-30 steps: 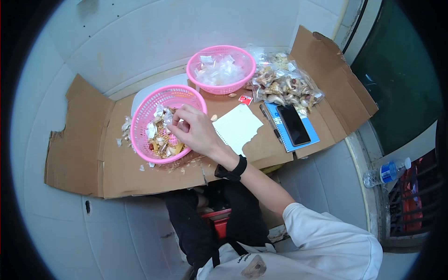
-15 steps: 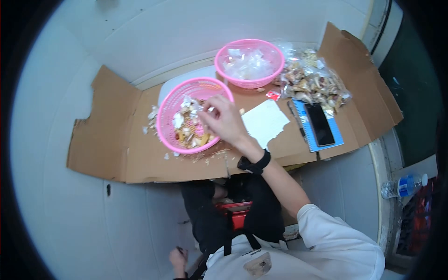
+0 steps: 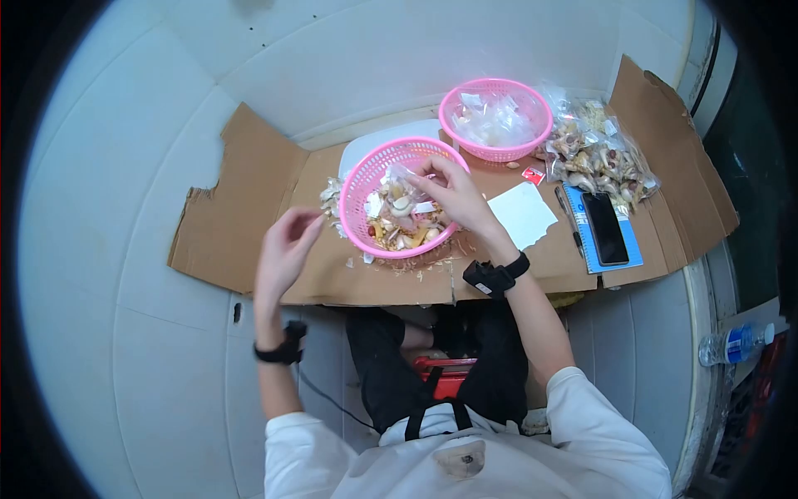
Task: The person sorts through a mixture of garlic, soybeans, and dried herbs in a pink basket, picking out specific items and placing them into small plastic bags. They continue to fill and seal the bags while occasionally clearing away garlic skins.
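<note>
one wrapper (image 3: pixel 401 174) — pinched in right hand (image 3: pixel 455 193) grip | over basket (image 3: pixel 353 195) | left hand (image 3: pixel 285 249) open, empty

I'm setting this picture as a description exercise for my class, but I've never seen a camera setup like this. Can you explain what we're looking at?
There is no machine. A seated person wears a camera on the head, looking down, so the round view shows their own arms and lap. Flattened cardboard serves as the work surface. On it stand a near pink basket of mixed scraps, a far pink basket of clear wrappers, a clear bag of wrapped pieces, a white paper, and a phone on a blue notebook. The right hand reaches into the near basket, fingertips among the scraps; whether it grips one is unclear. The left hand hovers open and empty over the cardboard.
</note>
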A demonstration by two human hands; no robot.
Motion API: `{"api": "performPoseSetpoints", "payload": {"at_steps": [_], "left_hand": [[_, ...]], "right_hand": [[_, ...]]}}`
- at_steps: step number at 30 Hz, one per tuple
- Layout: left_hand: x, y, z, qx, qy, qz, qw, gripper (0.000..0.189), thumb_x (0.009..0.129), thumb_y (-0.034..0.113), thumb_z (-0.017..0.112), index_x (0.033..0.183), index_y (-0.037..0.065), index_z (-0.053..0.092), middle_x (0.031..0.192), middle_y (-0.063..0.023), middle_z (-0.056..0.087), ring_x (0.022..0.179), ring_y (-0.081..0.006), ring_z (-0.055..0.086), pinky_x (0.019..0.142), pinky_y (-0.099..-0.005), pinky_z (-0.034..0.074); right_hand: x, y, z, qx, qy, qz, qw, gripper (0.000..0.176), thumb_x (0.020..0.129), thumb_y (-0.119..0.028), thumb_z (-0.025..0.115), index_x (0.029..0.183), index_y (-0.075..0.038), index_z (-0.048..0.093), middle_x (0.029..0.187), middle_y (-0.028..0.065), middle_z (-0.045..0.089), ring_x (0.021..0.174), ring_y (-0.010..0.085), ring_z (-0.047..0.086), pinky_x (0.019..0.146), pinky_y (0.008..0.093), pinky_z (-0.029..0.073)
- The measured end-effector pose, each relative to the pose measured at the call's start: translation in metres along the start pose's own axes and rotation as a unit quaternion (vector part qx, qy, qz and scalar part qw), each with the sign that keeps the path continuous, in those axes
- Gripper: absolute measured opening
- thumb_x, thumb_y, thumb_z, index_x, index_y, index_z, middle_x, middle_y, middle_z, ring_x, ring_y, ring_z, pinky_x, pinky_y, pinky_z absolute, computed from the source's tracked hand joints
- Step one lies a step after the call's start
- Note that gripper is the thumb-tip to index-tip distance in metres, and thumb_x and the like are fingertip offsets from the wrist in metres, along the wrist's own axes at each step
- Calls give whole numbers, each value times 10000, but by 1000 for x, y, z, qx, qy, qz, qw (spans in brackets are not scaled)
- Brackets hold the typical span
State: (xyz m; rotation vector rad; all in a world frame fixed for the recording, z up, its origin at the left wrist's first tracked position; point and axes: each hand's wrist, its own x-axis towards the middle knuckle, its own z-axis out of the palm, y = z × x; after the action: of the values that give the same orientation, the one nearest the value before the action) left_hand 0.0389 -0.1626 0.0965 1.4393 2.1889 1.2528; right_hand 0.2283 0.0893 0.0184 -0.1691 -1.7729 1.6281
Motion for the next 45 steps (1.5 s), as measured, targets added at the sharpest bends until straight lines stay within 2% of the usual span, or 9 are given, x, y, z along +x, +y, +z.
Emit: {"api": "performPoseSetpoints", "payload": {"at_steps": [4,17,19,23,27,30,34,38,45], "left_hand": [[61,-30,70,-96,-61,72,991,518,1000,206,719,1429,-6,520,1271,-94,662,1174,-166,627,1032,-319,497],[69,-55,93,-259,-190,62,945,408,906,200,810,1212,-16,648,1087,-60,701,1022,-129,647,910,-317,521],[69,-58,84,-189,-180,99,960,426,897,221,810,1213,-9,641,1069,-93,720,1028,-156,671,898,-333,526],[61,-61,71,-107,-140,115,978,457,891,148,793,1282,-6,612,1149,-137,705,1044,-195,683,916,-344,535],[55,-75,69,-192,-79,81,975,432,921,82,760,1302,-2,574,1146,-105,690,1074,-165,660,954,-329,525],[52,-74,73,-257,33,114,959,455,902,136,791,1260,-21,560,1046,-165,729,980,-195,723,826,-339,585],[63,-77,81,-313,64,103,942,446,914,140,787,1250,-33,551,1036,-151,726,934,-171,725,802,-330,588],[66,-74,93,-315,72,87,942,426,908,142,788,1226,-30,563,1011,-143,729,904,-177,730,799,-332,587],[69,-70,102,-257,54,66,963,355,949,55,731,1235,-32,541,1084,-112,702,984,-148,704,865,-306,579]], "right_hand": [[9,8,7,33,-26,-9,999,161,1020,-150,674,1027,-2,611,932,2,635,879,61,625,768,239,521],[12,6,7,-90,-68,38,993,207,967,-218,750,1011,-28,679,995,17,686,852,90,638,772,263,541],[14,-13,5,-104,-80,113,985,218,950,-223,768,997,-28,682,942,6,691,832,95,638,760,285,539],[24,-34,20,-304,-125,2,945,216,944,-212,771,1001,-17,698,925,19,697,845,100,664,749,263,544],[25,-39,32,-128,27,21,991,224,964,-208,739,1020,7,714,888,48,718,886,111,714,723,276,542],[27,-18,17,-399,13,100,911,181,920,-126,729,1016,23,694,878,113,724,827,198,716,734,334,558],[30,17,14,-541,-37,79,837,184,831,-98,741,974,8,695,943,177,714,921,363,700,804,465,551],[24,31,31,-643,-35,131,754,239,808,-176,752,992,-25,731,1000,187,709,964,368,700,851,490,553],[28,39,17,-607,0,88,790,214,805,-97,687,1003,-36,743,995,192,716,967,377,703,844,503,553]]}}
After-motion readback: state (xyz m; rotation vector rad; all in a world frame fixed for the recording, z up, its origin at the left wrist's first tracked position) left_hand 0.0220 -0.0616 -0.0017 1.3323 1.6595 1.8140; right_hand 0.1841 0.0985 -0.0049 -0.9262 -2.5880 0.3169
